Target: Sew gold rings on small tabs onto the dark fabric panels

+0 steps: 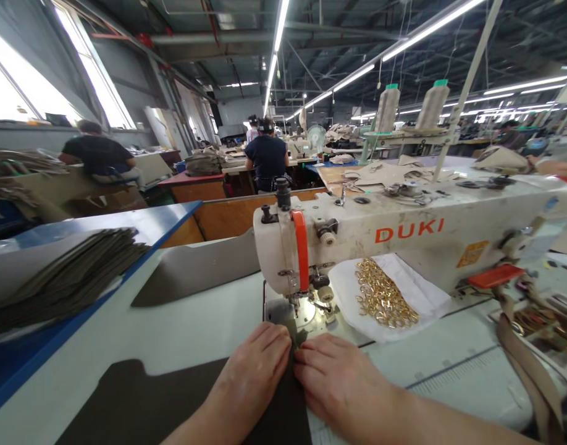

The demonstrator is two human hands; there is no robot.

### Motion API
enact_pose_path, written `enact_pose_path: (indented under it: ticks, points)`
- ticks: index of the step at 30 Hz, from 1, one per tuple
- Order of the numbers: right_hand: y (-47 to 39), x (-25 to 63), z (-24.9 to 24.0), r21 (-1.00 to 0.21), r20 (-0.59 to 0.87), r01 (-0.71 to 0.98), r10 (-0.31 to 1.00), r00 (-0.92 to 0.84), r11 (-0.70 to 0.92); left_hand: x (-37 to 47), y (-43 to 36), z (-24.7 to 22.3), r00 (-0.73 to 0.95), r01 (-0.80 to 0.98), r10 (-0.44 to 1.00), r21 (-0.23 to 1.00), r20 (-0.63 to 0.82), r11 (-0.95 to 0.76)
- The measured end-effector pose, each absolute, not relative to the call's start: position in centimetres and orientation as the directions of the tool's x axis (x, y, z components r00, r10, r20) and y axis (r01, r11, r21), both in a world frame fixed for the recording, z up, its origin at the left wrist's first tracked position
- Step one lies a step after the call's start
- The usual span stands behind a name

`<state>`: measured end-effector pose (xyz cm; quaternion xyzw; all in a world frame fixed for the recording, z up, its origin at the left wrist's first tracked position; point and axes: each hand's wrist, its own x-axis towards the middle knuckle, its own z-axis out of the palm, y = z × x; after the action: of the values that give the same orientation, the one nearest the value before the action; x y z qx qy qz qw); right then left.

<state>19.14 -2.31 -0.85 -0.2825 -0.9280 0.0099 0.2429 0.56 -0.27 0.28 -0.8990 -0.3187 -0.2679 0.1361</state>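
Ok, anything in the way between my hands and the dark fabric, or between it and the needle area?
Nothing visible. Your left hand and right hand touch the dark fabric, which runs up toward the needle area; gold rings lie right of it.

The left hand point(258, 364) covers part of the dark piece point(158, 398), which runs off at the bottom. The grey piece point(200, 272) passes behind the sewing machine point(357, 225), its far end hidden. I can't read the small print on the orange label point(472, 254), and at the right a co-worker's arm point(560, 169) is cut off.
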Motion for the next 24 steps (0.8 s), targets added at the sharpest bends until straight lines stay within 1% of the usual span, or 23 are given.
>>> enact_pose_path:
  ticks: [2,4,8,18,21,24]
  points:
    - [-2.3,19.1,-0.8,-0.157,0.441,0.519,0.53,-0.724,0.84,0.6,-0.3,0.3,0.661,0.636,0.48,-0.091,0.577,-0.766]
    - [-2.3,19.1,-0.8,-0.16,0.431,0.521,0.535,-0.727,0.838,0.6,-0.3,0.4,0.654,0.634,0.477,-0.082,0.587,-0.769]
    - [-2.4,19.1,-0.6,-0.168,0.417,0.528,0.545,-0.727,0.833,0.7,-0.4,0.4,0.64,0.634,0.499,-0.034,0.585,-0.773]
    - [-2.6,19.1,0.6,-0.163,0.397,0.58,0.591,-0.702,0.798,0.6,-0.7,0.5,0.608,0.653,0.614,0.124,0.504,-0.747]
    - [-2.4,19.0,0.7,-0.161,0.371,0.587,0.6,-0.709,0.793,0.5,-0.9,0.7,0.606,0.648,0.609,0.126,0.511,-0.751]
    - [-2.3,18.8,0.5,-0.133,0.363,0.592,0.595,-0.717,0.795,0.4,-1.0,0.9,0.608,0.634,0.59,0.121,0.531,-0.763]
